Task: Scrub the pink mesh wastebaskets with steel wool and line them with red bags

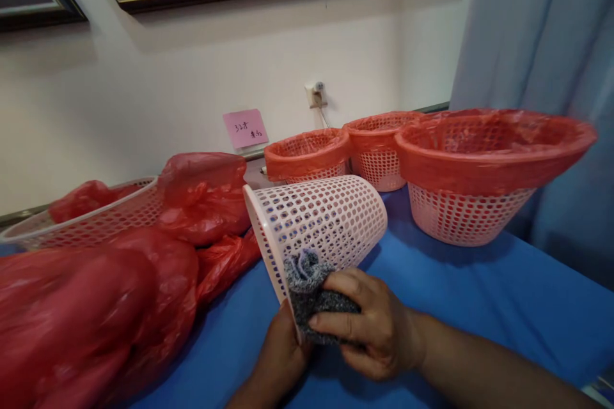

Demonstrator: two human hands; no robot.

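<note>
A pale pink perforated plastic basket [330, 211] lies tipped on its side, its open rim facing left. My left hand [283, 345] grips the near lower part of that rim, with some fingers hidden behind it. In my right hand [374, 326] is a bunched grey cloth [311, 294], pressed against the outside of the basket close to the rim. The fingers of that hand are bent around the cloth.
Several baskets lined with red bags [489, 166] stand at the back and right. Red plastic bags [96, 313] heap up on the left, beside another pale basket [110, 211]. A blue cloth [432, 294] covers the table. A pink note [245, 128] and a socket [316, 95] are on the wall.
</note>
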